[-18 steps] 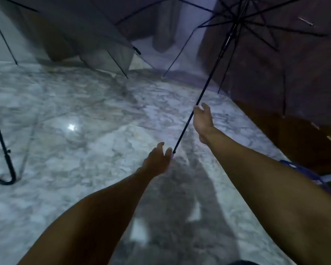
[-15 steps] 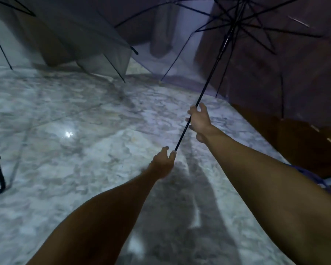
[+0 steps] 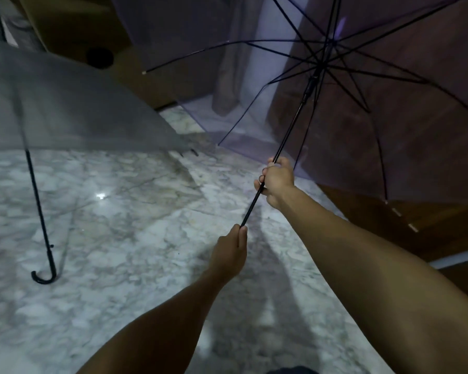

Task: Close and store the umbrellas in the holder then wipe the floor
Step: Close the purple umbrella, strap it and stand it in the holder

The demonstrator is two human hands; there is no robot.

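Observation:
An open clear purple umbrella (image 3: pixel 389 136) fills the upper right, its black shaft (image 3: pixel 289 136) slanting down toward me. My right hand (image 3: pixel 276 179) is closed around the shaft partway along. My left hand (image 3: pixel 230 252) grips the shaft's lower end; the handle is hidden in my fist. A second open umbrella, clear grey (image 3: pixel 65 103), rests at the left with its black shaft and hooked handle (image 3: pixel 45 276) hanging just above the marble floor (image 3: pixel 119 238). No umbrella holder is in sight.
Brown cardboard boxes (image 3: pixel 87 31) stand at the back left behind the grey umbrella. A dark wooden wall or door (image 3: pixel 389 225) runs along the right. A pale curtain (image 3: pixel 235 63) hangs at the back centre.
My right hand has closed around the purple umbrella's shaft and my left fist has tightened on its end. The view has swung left, bringing the grey umbrella's handle further into view.

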